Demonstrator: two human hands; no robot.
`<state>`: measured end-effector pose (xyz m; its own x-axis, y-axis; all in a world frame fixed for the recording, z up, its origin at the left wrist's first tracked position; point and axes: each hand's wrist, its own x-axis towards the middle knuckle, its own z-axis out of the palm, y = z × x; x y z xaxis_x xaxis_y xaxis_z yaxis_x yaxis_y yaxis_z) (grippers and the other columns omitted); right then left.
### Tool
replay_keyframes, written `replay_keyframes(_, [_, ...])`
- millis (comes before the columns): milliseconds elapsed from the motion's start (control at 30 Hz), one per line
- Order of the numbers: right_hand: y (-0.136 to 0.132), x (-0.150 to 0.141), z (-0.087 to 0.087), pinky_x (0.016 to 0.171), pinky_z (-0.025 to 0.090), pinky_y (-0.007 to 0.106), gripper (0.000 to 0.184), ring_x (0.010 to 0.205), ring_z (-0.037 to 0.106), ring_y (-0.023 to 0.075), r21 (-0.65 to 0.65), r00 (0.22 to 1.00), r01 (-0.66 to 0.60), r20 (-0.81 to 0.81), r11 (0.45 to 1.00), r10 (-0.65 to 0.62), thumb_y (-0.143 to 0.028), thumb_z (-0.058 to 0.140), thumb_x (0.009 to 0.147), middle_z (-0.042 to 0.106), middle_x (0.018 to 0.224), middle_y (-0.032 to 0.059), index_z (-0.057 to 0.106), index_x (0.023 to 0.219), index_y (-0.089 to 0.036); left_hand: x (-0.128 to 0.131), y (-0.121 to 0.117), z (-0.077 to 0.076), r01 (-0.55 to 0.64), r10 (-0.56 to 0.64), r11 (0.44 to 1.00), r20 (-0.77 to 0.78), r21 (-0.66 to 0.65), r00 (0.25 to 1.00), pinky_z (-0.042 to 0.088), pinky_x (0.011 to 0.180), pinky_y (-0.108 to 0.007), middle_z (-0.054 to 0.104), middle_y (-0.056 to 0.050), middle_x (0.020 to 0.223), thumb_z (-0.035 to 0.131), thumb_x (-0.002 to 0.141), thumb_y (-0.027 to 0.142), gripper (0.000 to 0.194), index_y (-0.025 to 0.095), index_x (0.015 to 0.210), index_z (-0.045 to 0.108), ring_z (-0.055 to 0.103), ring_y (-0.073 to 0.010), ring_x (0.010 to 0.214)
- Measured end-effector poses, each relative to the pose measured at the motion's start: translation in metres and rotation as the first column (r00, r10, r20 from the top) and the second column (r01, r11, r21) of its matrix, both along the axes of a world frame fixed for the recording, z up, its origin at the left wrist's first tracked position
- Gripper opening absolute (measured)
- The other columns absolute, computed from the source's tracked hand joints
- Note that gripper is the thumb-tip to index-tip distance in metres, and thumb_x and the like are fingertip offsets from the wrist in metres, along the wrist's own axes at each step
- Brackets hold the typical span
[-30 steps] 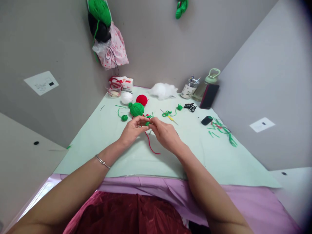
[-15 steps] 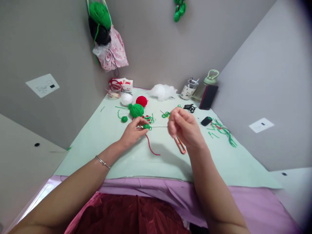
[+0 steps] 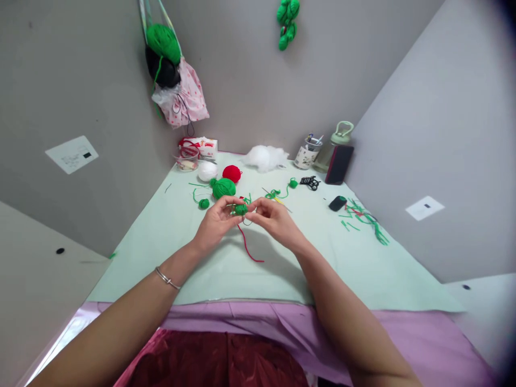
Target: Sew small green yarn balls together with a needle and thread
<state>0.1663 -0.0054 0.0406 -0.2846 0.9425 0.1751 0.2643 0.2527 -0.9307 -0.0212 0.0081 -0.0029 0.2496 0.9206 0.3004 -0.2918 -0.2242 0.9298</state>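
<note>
Between thumb and fingers, my left hand [image 3: 215, 220] pinches a small green crocheted piece [image 3: 241, 209] above the table. My right hand [image 3: 274, 220] meets its right side, thumb and forefinger pressed together. A loop of thin dark thread [image 3: 247, 222] hangs just under the piece, by the right fingertips; whether a needle is there is too small to tell. From below the left fingers a red yarn tail [image 3: 250, 251] trails across the tabletop. Behind the hands sit a large green yarn ball [image 3: 223, 188], a red ball [image 3: 231, 173] and a white ball [image 3: 207, 171].
White stuffing [image 3: 266, 158] lies at the back, with a pen cup [image 3: 305, 156], bottle [image 3: 342, 136] and phone [image 3: 339, 164] to its right. Black scissors [image 3: 310, 183], a small black object [image 3: 337, 203] and green yarn scraps [image 3: 365, 215] lie on the right. A bag [image 3: 189, 94] hangs at left.
My right hand has come down and left from the stretched dark thread to the green piece, and the thread has gone slack into a loop. The orange cutter is now hidden.
</note>
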Motion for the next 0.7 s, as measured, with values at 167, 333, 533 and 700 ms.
replay_keyframes(167, [0.003,-0.003,-0.008,0.054,0.027,0.026,0.021,0.056,0.035,0.0092,0.040,0.999,0.007,0.040,0.999,-0.008,-0.037,0.063,0.087,0.043,0.059,-0.0062,0.060,0.079,-0.017,-0.001,-0.006,0.004,0.003,-0.002,1.000,-0.080,0.021,0.997,0.046,0.098,-0.034,0.063,-0.006,0.112,0.074,0.084,0.032,0.026,0.020,0.106,0.068,0.059,-0.0194,0.107])
replay_keyframes(333, [0.006,0.005,-0.006,0.055,0.029,0.025,0.019,0.056,0.037,0.0095,0.054,0.998,0.039,0.051,0.998,-0.041,-0.036,0.064,0.086,0.043,0.060,-0.0064,0.062,0.085,-0.017,0.000,-0.006,0.005,0.008,-0.010,1.000,-0.096,-0.024,0.995,0.046,0.100,-0.037,0.064,-0.006,0.112,0.074,0.084,0.034,0.027,0.020,0.106,0.068,0.060,-0.0198,0.105])
replay_keyframes(533, [0.009,0.008,-0.013,0.056,0.028,0.025,0.009,0.055,0.034,0.0095,0.123,0.979,0.039,0.193,0.992,-0.063,-0.027,0.061,0.085,0.039,0.057,-0.0070,0.063,0.083,-0.018,0.000,-0.001,0.003,0.005,-0.020,0.987,-0.092,-0.160,0.996,0.045,0.098,-0.037,0.065,-0.005,0.111,0.085,0.069,0.029,0.037,0.020,0.101,0.069,0.058,-0.0203,0.106])
replay_keyframes(700, [0.011,0.010,-0.015,0.061,0.030,0.026,0.007,0.057,0.038,0.0103,0.321,0.907,0.145,0.336,0.936,-0.256,-0.014,0.057,0.080,0.042,0.059,-0.0056,0.062,0.081,-0.019,-0.004,-0.002,0.011,0.118,-0.135,0.957,-0.047,-0.264,0.990,0.045,0.091,-0.032,0.063,-0.005,0.108,0.087,0.065,0.028,0.039,0.022,0.101,0.074,0.055,-0.0196,0.107])
